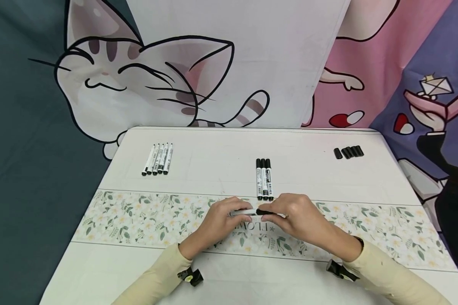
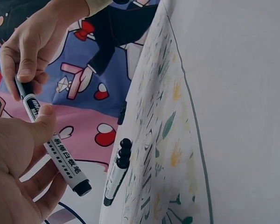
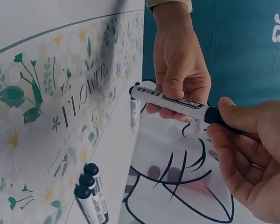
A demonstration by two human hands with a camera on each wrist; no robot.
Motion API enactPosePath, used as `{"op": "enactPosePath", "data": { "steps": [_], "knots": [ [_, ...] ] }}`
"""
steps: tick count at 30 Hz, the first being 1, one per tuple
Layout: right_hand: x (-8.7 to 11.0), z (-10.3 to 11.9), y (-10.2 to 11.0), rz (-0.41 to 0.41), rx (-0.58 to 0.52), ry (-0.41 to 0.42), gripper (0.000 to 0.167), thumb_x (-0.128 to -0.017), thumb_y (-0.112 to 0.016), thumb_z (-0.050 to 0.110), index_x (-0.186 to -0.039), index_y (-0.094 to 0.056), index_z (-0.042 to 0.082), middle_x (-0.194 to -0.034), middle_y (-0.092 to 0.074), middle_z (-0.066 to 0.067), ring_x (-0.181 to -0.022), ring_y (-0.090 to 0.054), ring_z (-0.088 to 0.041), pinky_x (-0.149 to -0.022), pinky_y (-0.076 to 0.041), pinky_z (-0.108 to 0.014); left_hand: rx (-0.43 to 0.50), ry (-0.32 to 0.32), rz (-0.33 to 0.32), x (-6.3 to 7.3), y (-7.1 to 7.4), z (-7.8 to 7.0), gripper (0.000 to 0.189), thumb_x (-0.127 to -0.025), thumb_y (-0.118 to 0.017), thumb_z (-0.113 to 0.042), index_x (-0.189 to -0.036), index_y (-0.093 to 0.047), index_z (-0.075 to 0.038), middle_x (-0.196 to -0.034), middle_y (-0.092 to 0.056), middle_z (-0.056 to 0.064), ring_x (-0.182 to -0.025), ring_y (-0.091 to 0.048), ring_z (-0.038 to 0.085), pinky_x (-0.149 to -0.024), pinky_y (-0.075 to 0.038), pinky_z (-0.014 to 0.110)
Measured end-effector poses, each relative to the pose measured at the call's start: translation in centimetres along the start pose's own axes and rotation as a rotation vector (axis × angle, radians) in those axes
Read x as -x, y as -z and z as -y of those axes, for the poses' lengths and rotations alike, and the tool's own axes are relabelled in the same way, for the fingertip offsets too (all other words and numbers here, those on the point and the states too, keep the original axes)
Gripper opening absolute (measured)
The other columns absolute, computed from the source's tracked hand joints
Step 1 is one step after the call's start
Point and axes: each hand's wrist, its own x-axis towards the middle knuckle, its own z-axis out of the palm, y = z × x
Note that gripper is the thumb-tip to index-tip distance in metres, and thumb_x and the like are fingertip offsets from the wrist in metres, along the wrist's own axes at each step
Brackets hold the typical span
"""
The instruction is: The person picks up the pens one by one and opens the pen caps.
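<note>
Both hands meet at one whiteboard marker (image 2: 65, 161) with a white barrel, black cap and black end plug, held over the flowered strip of the table. My left hand (image 1: 223, 218) grips the white barrel between thumb and fingers. At the other end, my right hand (image 1: 294, 216) pinches the black cap (image 3: 213, 115), which sits against the barrel. Just beyond the hands, three capped markers (image 1: 264, 180) lie side by side, caps pointing away.
Several uncapped markers (image 1: 158, 159) lie in a row at the back left of the table (image 1: 202, 161). At the back right is a group of loose black caps (image 1: 353, 152). A cartoon-printed curtain (image 1: 282, 63) hangs behind the table's far edge.
</note>
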Motion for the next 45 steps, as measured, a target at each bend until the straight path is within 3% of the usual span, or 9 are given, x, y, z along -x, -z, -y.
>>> {"op": "enactPosePath", "data": {
  "steps": [4, 9, 21, 32, 45],
  "knots": [
    [-0.1, 0.0, 0.1, -0.017, -0.012, 0.013, 0.021, -0.081, -0.086, 0.017, -0.1, -0.081, 0.008, -0.085, -0.078, -0.001, -0.069, -0.069, -0.006, -0.061, -0.054, -0.016, 0.011, 0.0, 0.009, 0.0, 0.0, 0.0, 0.028, -0.091, -0.076, -0.028, -0.115, -0.078, -0.012, -0.103, -0.075, -0.003, -0.091, -0.067, 0.006, -0.077, -0.056, 0.03],
    [-0.1, -0.2, 0.1, -0.038, -0.021, 0.033, 0.02, -0.083, -0.084, 0.015, -0.1, -0.081, 0.007, -0.083, -0.077, -0.001, -0.068, -0.067, -0.006, -0.061, -0.053, -0.015, 0.029, -0.012, 0.023, -0.2, 0.2, 0.0, 0.029, -0.093, -0.074, -0.026, -0.117, -0.077, -0.009, -0.108, -0.076, 0.003, -0.1, -0.07, 0.01, -0.084, -0.057, 0.03],
    [-0.1, -0.2, 0.0, -0.085, -0.029, 0.083, 0.019, -0.093, -0.076, 0.018, -0.101, -0.08, 0.002, -0.085, -0.078, -0.004, -0.07, -0.07, -0.01, -0.065, -0.056, -0.015, -0.004, -0.027, 0.059, -0.7, 0.8, -0.5, 0.028, -0.093, -0.076, -0.023, -0.118, -0.077, -0.01, -0.112, -0.076, 0.0, -0.106, -0.07, 0.011, -0.093, -0.056, 0.031],
    [0.2, -0.1, -0.2, -0.111, -0.03, 0.089, 0.023, -0.097, -0.072, 0.022, -0.101, -0.08, 0.002, -0.085, -0.078, -0.004, -0.07, -0.07, -0.011, -0.065, -0.056, -0.016, -0.031, -0.007, 0.116, -0.9, 1.1, -0.7, 0.031, -0.093, -0.074, -0.022, -0.121, -0.075, -0.009, -0.12, -0.075, 0.002, -0.117, -0.068, 0.017, -0.102, -0.053, 0.034],
    [0.3, 0.0, -0.2, -0.121, -0.03, 0.074, 0.028, -0.1, -0.068, 0.027, -0.101, -0.08, 0.002, -0.087, -0.078, -0.004, -0.071, -0.071, -0.011, -0.064, -0.056, -0.015, 0.002, -0.036, 0.157, -1.0, 1.1, -0.6, 0.03, -0.096, -0.071, -0.018, -0.123, -0.073, -0.004, -0.119, -0.074, 0.004, -0.113, -0.068, 0.014, -0.098, -0.054, 0.031]
  ]
}}
